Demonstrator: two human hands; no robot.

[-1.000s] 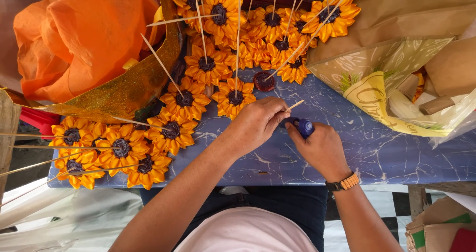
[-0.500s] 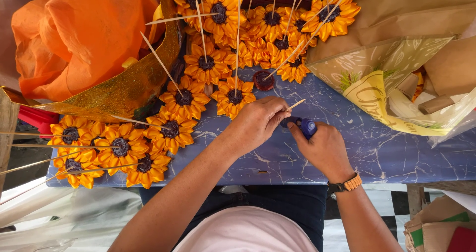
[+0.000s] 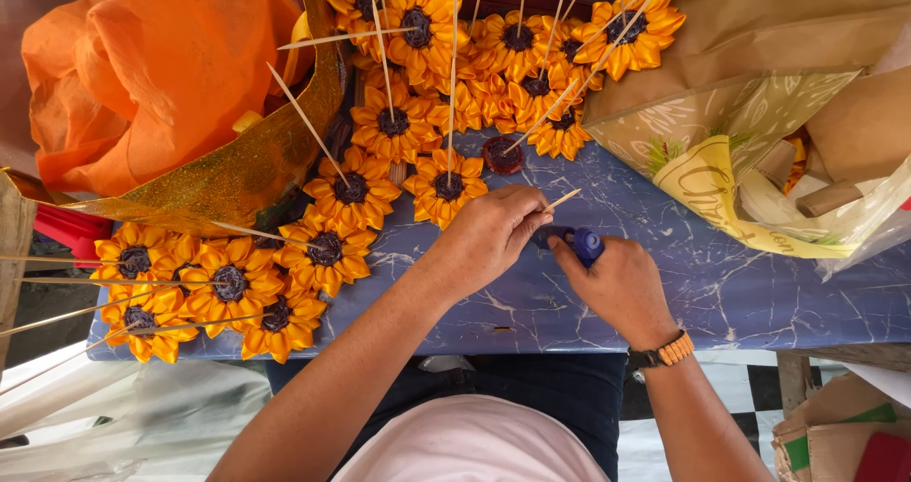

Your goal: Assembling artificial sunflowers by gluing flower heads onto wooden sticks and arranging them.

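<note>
— Closest to us, our left hand [image 3: 489, 235] is curled over the blue marbled table [image 3: 759, 292], fingers pinched shut on a thin wooden skewer [image 3: 562, 199] whose pale tip pokes out toward the flowers.

— And our right hand [image 3: 622, 287], the one with the wristband [image 3: 664, 352], is closed around a small blue tool [image 3: 581, 245]; we can't tell exactly what kind, since the fingers cover most of it.

— The skewer looks light, stiff and easy to snap, so we'd judge a hold low near the end, as now, suits it best.

— Just beyond our hands lie the orange fabric sunflowers [image 3: 351, 193], soft folded petals around dark round centres, each on its own stick.

— One bare dark centre [image 3: 501, 155] sits among them.

— Further off, left, a glittery gold sheet [image 3: 256, 164] and crumpled orange bag [image 3: 161, 64]; right, a brown paper bag [image 3: 759, 36].
</note>
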